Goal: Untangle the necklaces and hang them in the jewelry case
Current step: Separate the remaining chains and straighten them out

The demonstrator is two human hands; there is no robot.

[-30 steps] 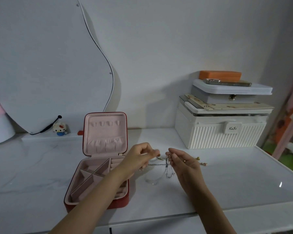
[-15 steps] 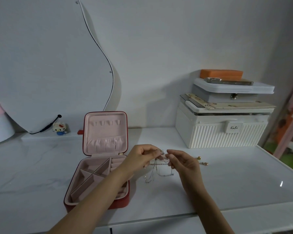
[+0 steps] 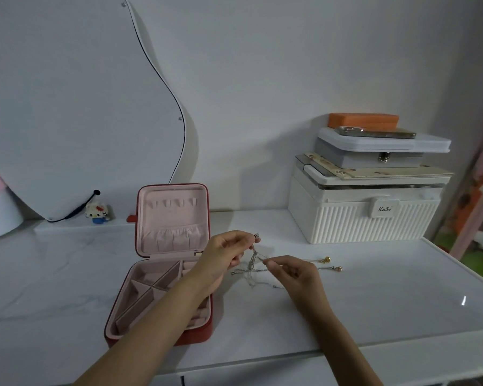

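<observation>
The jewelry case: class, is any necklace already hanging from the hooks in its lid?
No: the hooks in the lid of the jewelry case are bare, and both hands pinch the tangled necklaces above the table.

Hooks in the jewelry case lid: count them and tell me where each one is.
4. The hooks sit in one row across the upper part of the open pink lid: first, second, third, fourth. All are bare; no necklace hangs there yet.
</observation>
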